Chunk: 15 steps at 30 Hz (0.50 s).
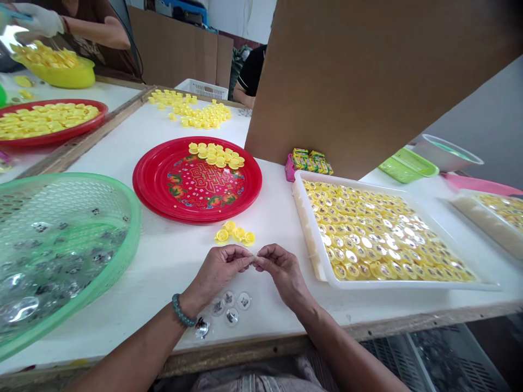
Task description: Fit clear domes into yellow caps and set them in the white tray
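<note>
My left hand [218, 269] and my right hand [284, 275] meet over the white table, thumbs and fingers pinched together. Something small and pale sits between the fingertips; it is mostly hidden, so I cannot tell its kind. Just beyond them lie several small yellow cup-shaped pieces [222, 235]. On the near side, by my left wrist, are several clear round discs [244, 300] with dark printed pictures. A red patterned tray [153, 188] farther off carries more yellow pieces [216, 154] along its far edge.
A green basket [133, 218] of clear discs stands left. At right, a white tray [322, 267] holds rows of yellow pieces with discs. Behind it rise small packets [312, 162] and a large cardboard sheet [368, 81]. A gloved person [87, 32] works beyond a yellow bowl [67, 76].
</note>
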Motion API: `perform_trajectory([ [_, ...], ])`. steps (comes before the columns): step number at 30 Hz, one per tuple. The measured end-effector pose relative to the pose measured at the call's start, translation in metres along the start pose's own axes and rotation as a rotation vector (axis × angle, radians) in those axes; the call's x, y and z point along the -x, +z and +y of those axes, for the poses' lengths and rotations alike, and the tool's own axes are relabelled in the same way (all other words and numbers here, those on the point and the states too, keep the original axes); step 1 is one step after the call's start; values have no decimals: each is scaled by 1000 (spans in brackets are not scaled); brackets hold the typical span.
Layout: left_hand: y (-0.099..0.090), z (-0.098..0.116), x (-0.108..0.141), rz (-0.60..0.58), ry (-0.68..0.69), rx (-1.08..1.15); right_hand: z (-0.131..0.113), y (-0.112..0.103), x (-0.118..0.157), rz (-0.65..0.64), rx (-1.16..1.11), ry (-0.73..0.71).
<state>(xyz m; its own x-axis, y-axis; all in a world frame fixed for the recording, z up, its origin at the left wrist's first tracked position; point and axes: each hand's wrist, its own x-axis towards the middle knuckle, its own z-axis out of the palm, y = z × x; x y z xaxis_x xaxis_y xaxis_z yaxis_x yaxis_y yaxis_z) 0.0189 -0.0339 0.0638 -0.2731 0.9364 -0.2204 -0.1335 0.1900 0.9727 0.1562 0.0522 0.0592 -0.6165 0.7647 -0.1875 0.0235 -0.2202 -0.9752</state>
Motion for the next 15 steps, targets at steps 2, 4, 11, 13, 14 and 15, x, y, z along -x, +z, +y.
perform_trajectory([
  [2, 0, 0, 0, 30, -4, -11, 1, 3, -2, 26, -88, 18],
  [4, 0, -3, 0, 61, -2, -20, 2, 6, -4, 38, -158, 45],
  [11, -1, -6, -1, 169, 50, -21, 10, 8, -1, -8, -162, 74],
  [13, -2, -4, -1, 157, 43, 8, 11, 7, 0, -20, -122, 83],
  [14, -3, -3, -1, 147, 36, 20, 11, 7, 0, -23, -108, 86],
  [15, -3, -2, 0, 137, 31, 31, 10, 6, 0, -23, -100, 86],
])
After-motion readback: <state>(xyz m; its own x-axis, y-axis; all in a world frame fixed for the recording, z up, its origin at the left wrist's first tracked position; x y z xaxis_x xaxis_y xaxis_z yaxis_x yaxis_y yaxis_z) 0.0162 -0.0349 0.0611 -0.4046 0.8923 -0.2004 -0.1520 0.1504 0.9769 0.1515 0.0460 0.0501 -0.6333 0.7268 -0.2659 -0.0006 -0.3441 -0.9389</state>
